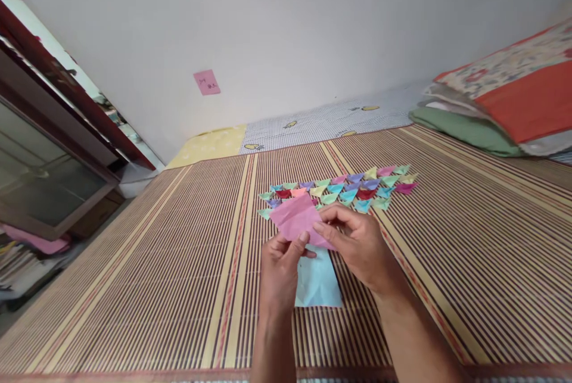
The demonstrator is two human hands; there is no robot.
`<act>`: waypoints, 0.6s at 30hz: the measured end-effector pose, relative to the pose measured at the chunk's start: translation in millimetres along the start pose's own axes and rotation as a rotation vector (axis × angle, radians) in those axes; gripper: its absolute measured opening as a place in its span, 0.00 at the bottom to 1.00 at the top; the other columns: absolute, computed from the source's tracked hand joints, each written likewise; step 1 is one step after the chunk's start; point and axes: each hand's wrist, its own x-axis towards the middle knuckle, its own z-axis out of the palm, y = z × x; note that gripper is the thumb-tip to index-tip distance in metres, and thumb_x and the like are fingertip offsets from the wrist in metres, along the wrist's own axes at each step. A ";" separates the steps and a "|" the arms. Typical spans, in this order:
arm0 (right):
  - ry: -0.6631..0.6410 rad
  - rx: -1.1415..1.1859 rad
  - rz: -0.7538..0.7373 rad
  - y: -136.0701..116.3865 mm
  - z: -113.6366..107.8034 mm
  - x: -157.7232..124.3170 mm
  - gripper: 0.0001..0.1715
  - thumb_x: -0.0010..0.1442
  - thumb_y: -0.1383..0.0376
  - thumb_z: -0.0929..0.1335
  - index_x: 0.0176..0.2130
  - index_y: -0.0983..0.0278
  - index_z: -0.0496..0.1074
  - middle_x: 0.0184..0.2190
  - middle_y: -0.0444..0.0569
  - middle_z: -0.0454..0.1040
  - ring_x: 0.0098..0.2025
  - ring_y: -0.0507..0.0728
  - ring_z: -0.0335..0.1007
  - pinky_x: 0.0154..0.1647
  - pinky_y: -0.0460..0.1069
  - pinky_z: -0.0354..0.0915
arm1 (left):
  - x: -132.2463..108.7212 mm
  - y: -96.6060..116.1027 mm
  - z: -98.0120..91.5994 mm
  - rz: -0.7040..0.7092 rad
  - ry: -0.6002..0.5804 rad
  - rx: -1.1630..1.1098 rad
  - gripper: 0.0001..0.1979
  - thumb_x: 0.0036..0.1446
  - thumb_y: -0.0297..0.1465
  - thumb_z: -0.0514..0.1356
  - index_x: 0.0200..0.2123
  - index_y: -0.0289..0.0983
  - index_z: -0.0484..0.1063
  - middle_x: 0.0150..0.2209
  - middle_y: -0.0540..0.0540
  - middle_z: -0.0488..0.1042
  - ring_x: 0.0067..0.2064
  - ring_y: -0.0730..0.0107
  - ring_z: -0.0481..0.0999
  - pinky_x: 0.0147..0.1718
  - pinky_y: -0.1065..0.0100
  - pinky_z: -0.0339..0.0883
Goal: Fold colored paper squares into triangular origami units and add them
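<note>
A creased pink sheet of paper (295, 216) is held up between both hands, above the striped mat. My left hand (282, 255) pinches its lower edge, thumb on top. At its right corner, my right hand (353, 240) grips it between thumb and fingers. Beneath the hands lies a light blue sheet of paper (319, 282) with fold lines, partly covered by the left hand and the pink sheet. Just beyond, several small folded paper pieces (351, 179) in many colours lie in rows; the pink sheet and right hand hide some of them.
A striped bamboo mat (179, 287) covers the surface. Folded bedding (513, 103) is stacked at the right, against the wall. A pink note (207, 82) with writing is stuck to the white wall (290, 19). A glass-fronted cabinet (40, 156) stands at the left.
</note>
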 end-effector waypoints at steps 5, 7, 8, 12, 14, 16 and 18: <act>0.052 0.025 -0.003 6.0 -6.9 0.8 0.09 0.65 0.64 0.71 0.31 0.62 0.74 0.30 0.44 0.72 0.34 0.55 0.69 0.38 0.49 0.64 | 4.1 1.4 -6.0 -0.046 0.073 -0.063 0.22 0.54 0.48 0.71 0.27 0.32 0.81 0.24 0.42 0.82 0.24 0.70 0.79 0.23 0.75 0.66; 0.056 0.023 -0.046 5.4 -11.0 1.6 0.08 0.65 0.66 0.71 0.32 0.61 0.74 0.31 0.44 0.73 0.36 0.55 0.71 0.41 0.49 0.66 | 5.1 0.3 -7.0 -0.205 -0.004 -0.210 0.28 0.54 0.54 0.68 0.27 0.31 0.80 0.22 0.40 0.80 0.21 0.68 0.79 0.18 0.75 0.62; 0.043 0.022 -0.073 4.6 -13.3 1.8 0.07 0.65 0.66 0.71 0.32 0.61 0.75 0.33 0.44 0.74 0.38 0.56 0.72 0.43 0.50 0.66 | 5.3 -0.7 -7.0 -0.300 -0.077 -0.284 0.30 0.53 0.56 0.68 0.26 0.30 0.80 0.21 0.39 0.80 0.20 0.68 0.79 0.17 0.76 0.60; -0.103 0.016 -0.146 0.6 -22.5 1.4 0.05 0.65 0.68 0.72 0.36 0.59 0.77 0.42 0.46 0.77 0.49 0.58 0.75 0.54 0.52 0.66 | 3.6 -6.9 -3.4 -0.545 -0.293 -0.492 0.25 0.49 0.50 0.73 0.26 0.29 0.81 0.21 0.39 0.80 0.19 0.70 0.78 0.15 0.78 0.56; -0.170 0.023 -0.148 -0.6 -25.3 0.7 0.05 0.66 0.67 0.71 0.37 0.58 0.78 0.44 0.47 0.78 0.50 0.58 0.76 0.56 0.54 0.67 | 1.7 -8.9 0.4 -0.574 -0.281 -0.555 0.19 0.46 0.42 0.76 0.27 0.30 0.81 0.22 0.41 0.80 0.19 0.71 0.77 0.16 0.78 0.60; -0.185 0.033 -0.132 -1.2 -25.8 0.1 0.06 0.67 0.66 0.71 0.36 0.58 0.78 0.45 0.47 0.79 0.51 0.59 0.76 0.56 0.55 0.67 | 0.0 -8.2 4.0 -0.545 -0.226 -0.600 0.15 0.42 0.34 0.79 0.28 0.30 0.81 0.23 0.43 0.81 0.23 0.71 0.79 0.22 0.76 0.68; -0.155 0.022 -0.129 -1.1 -24.0 0.1 0.05 0.66 0.67 0.71 0.37 0.57 0.79 0.48 0.48 0.78 0.54 0.60 0.76 0.59 0.57 0.67 | -0.7 -4.6 5.9 -0.464 -0.161 -0.593 0.13 0.42 0.29 0.79 0.29 0.30 0.81 0.27 0.42 0.83 0.28 0.67 0.82 0.30 0.71 0.75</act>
